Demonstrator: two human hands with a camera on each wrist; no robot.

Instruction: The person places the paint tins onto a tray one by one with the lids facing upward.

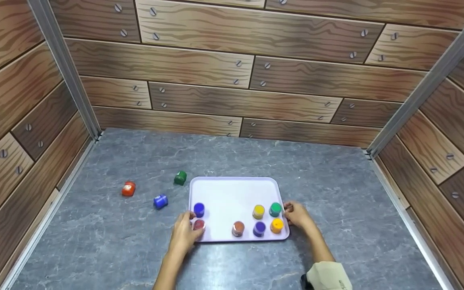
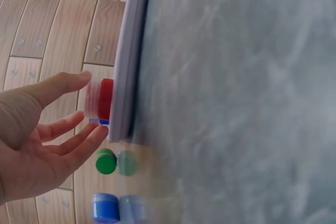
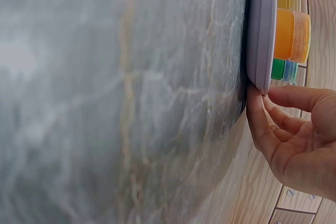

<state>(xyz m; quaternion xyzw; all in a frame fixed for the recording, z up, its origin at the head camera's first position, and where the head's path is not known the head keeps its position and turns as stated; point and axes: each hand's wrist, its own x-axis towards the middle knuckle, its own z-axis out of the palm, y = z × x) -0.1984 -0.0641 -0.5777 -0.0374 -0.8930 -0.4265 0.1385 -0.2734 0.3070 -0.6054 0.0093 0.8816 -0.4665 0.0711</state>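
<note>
A pale lilac tray lies on the table, with several small paint jars standing on it. My left hand is at the tray's near left corner, thumb and fingers spread around a red jar. A blue jar stands just behind that one. At the right edge, my right hand pinches the tray rim, thumb above and a finger beneath. Close to it are a green jar and an orange jar. A yellow jar, a purple jar and a brown jar stand further left.
Left of the tray, a red-orange jar, a blue jar and a dark green jar lie on the grey marbled table. Wood-patterned walls enclose the back and both sides.
</note>
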